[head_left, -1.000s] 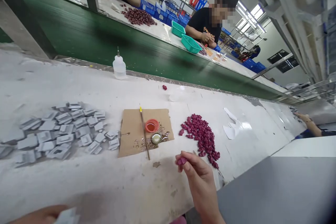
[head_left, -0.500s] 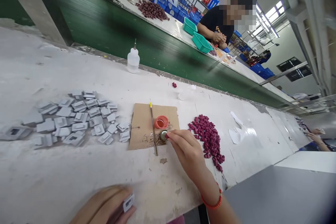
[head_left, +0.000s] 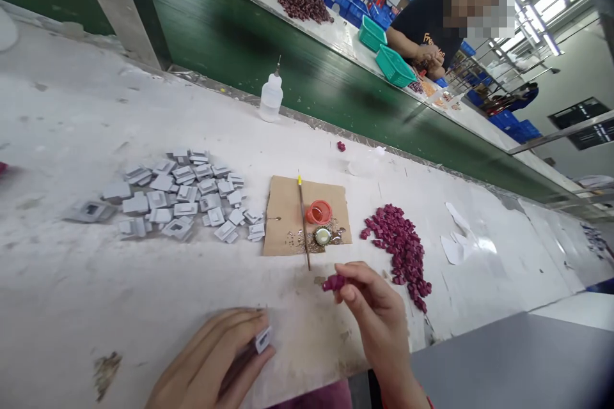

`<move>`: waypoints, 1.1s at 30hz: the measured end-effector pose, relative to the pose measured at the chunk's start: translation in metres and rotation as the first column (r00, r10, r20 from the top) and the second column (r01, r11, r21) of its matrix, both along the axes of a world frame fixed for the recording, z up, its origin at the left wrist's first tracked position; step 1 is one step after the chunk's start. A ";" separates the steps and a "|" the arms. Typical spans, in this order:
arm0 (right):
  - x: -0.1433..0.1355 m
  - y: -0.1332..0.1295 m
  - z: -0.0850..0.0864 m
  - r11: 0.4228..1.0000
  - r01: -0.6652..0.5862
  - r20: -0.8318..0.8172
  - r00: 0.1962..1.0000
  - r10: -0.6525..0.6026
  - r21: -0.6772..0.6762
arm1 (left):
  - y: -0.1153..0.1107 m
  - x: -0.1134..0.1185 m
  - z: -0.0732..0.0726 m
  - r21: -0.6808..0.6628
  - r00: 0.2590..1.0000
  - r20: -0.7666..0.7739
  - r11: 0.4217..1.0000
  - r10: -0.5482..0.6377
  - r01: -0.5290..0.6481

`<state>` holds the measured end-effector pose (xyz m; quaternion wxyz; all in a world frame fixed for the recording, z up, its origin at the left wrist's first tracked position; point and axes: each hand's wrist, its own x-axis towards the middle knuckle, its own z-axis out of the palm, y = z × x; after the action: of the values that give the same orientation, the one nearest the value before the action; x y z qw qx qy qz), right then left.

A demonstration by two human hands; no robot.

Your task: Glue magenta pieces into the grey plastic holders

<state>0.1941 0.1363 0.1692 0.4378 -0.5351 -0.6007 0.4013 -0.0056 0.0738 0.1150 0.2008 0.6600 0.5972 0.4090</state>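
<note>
Near the front edge of the table, my left hand (head_left: 218, 358) is closed around a small grey plastic part (head_left: 263, 339), with its slotted end showing past the fingertips. My right hand (head_left: 377, 310) pinches a small maroon piece (head_left: 333, 282) between thumb and fingers, raised a little in front of the cardboard. On that cardboard sheet (head_left: 283, 204) sit a red round cap (head_left: 319, 211), a bottle cap (head_left: 322, 236) with pale contents, and a thin stick (head_left: 303, 217) with a yellow end. Dark wet-looking spots mark the cardboard around the bottle cap.
Several grey parts (head_left: 185, 198) lie heaped at left, and a pile of maroon pieces (head_left: 400, 249) at right. A needle-tipped white bottle (head_left: 272, 97) stands by the green conveyor belt (head_left: 330, 86). Torn white scraps (head_left: 455, 243) lie farther right. Co-workers sit across the belt.
My right hand has drawn back from the bottle cap toward me, bringing the maroon piece with it. My left hand still holds the grey part. The whole view has shifted.
</note>
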 end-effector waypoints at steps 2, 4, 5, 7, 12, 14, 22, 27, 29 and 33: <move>-0.007 -0.011 -0.005 0.983 0.014 -0.176 0.983 -0.047 -0.184 | 0.001 0.000 0.003 -0.011 1.000 -0.001 1.000 -0.001 0.001; -0.013 -0.020 -0.011 0.957 0.003 -0.269 0.959 -0.084 -0.289 | 0.001 0.001 0.003 -0.017 1.000 -0.004 1.000 -0.006 0.006; -0.016 -0.024 -0.013 0.951 0.000 -0.290 0.952 -0.095 -0.310 | 0.001 0.002 0.003 -0.020 1.000 -0.006 1.000 -0.010 0.010; -0.020 -0.030 -0.017 0.947 0.003 -0.292 0.951 -0.102 -0.320 | 0.000 0.003 0.001 -0.022 1.000 -0.011 1.000 -0.020 0.020; -0.026 -0.041 -0.021 0.988 0.012 -0.176 0.984 -0.039 -0.154 | -0.006 0.002 -0.002 -0.017 0.997 -0.055 0.999 -0.052 0.051; -0.027 -0.043 -0.021 0.999 -0.012 -0.105 0.994 0.008 -0.037 | -0.009 -0.001 -0.003 0.006 0.989 -0.110 0.995 -0.096 0.097; -0.025 -0.041 -0.017 0.949 -0.236 0.181 0.963 0.199 0.210 | 0.001 -0.019 0.002 -0.009 0.964 -0.141 0.974 -0.227 0.228; -0.021 -0.033 -0.008 0.868 -0.433 0.381 0.865 0.326 0.242 | 0.022 -0.025 0.017 -0.134 0.955 0.124 0.949 -0.269 0.285; -0.019 -0.031 -0.007 0.832 -0.500 0.444 0.819 0.363 0.241 | 0.026 -0.027 0.021 -0.175 0.946 0.173 0.936 -0.276 0.305; -0.017 -0.029 -0.005 0.784 -0.587 0.535 0.737 0.414 0.203 | 0.029 -0.028 0.024 -0.216 0.945 0.214 0.931 -0.249 0.294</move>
<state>0.1771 0.1073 0.1644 0.2447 -0.3402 -0.8729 0.2500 -0.0337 0.1030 0.1387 0.3896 0.6662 0.5247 0.3592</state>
